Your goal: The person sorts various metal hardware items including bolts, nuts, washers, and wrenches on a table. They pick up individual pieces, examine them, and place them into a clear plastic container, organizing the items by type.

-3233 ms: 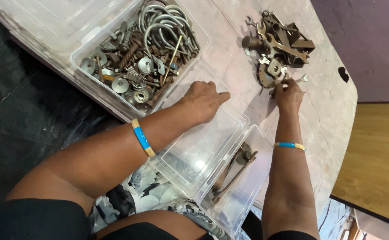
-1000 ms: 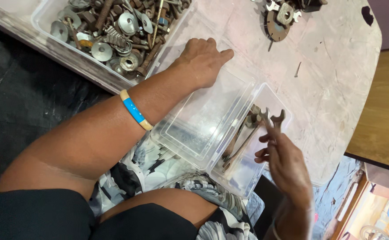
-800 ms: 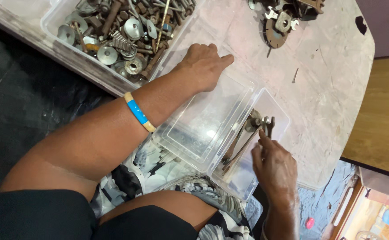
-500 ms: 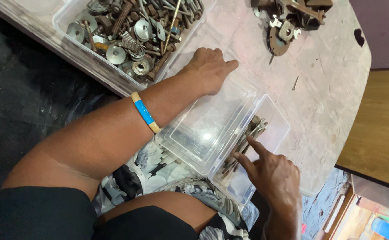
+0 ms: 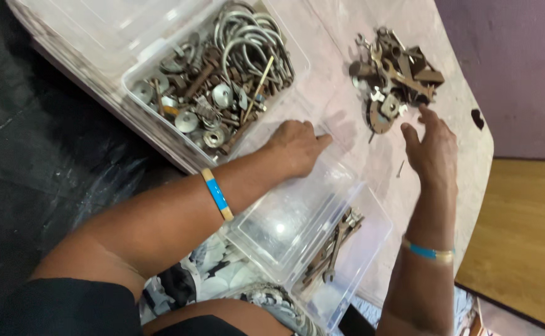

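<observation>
My left hand (image 5: 296, 146) rests flat on the far rim of an empty clear plastic box (image 5: 297, 214), fingers spread, holding nothing. My right hand (image 5: 433, 144) hovers empty with fingers apart just in front of a pile of rusty metal parts (image 5: 392, 78) on the pale table. Beside the empty box, a second clear box (image 5: 363, 249) holds a few rusty spanners (image 5: 335, 246) at my lap edge.
A larger clear bin (image 5: 213, 81) at the back left holds several washers, bolts and bent U-shaped rods. A loose nail (image 5: 400, 168) lies on the table (image 5: 372, 158) near my right hand. Wooden floor (image 5: 521, 236) lies to the right, dark floor to the left.
My right hand has left the box with the spanners and moved forward to the pile of metal parts. My left hand stayed on the empty box.
</observation>
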